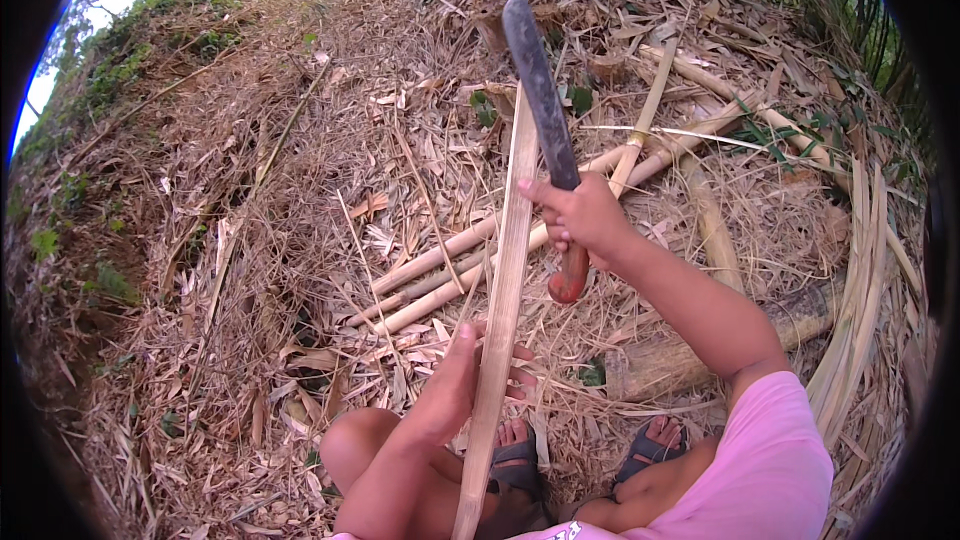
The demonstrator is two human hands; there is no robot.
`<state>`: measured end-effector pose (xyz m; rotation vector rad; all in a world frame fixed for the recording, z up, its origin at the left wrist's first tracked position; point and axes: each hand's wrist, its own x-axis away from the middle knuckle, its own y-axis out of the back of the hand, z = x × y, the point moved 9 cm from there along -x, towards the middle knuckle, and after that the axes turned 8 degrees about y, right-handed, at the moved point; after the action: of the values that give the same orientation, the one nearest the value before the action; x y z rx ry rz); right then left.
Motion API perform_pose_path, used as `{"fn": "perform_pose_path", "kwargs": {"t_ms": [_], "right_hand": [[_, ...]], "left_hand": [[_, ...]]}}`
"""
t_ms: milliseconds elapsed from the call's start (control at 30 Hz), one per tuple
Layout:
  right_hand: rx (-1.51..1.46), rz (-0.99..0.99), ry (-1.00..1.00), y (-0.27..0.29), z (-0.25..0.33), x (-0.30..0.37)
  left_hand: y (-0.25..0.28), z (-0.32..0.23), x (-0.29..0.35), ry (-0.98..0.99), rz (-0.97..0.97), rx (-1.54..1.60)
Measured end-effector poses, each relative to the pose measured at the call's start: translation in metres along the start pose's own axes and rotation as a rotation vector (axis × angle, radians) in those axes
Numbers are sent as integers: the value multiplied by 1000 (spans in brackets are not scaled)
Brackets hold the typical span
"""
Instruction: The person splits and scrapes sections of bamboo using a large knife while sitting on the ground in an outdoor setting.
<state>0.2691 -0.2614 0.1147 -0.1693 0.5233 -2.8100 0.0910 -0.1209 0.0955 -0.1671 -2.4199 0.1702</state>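
Note:
A long, flat split bamboo strip (505,270) runs up from my lap, its pale inner face toward me. My left hand (455,380) supports the strip low down, with the thumb on its left side and the fingers behind it, their tips showing past its right edge. My right hand (585,220) grips a machete (545,90) by its reddish-brown handle. The dark blade points up and slightly left, lying close along the strip's upper right edge. My right thumb reaches over to the strip; the frame does not settle whether the blade touches it.
Bamboo poles (440,265) lie crossed on the ground ahead, with a tied joint (637,138) at the right. A thick log (660,365) rests near my right foot. Long split strips (860,280) are heaped at far right. Dry leaves and shavings cover the slope.

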Motion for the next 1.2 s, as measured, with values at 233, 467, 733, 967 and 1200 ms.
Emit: {"fn": "perform_pose_path", "kwargs": {"t_ms": [233, 467, 733, 967, 1200], "right_hand": [[-164, -160, 26, 55, 21, -6], [-177, -266, 106, 93, 27, -17], [-274, -376, 159, 134, 41, -45], [-211, -385, 189, 160, 45, -50], [282, -427, 199, 133, 39, -10]], "left_hand": [[-13, 54, 17, 349, 339, -136], [-13, 59, 22, 305, 356, 140], [-32, 49, 16, 313, 342, 128], [-25, 78, 25, 483, 368, 4], [-23, 31, 19, 273, 205, 74]]}}
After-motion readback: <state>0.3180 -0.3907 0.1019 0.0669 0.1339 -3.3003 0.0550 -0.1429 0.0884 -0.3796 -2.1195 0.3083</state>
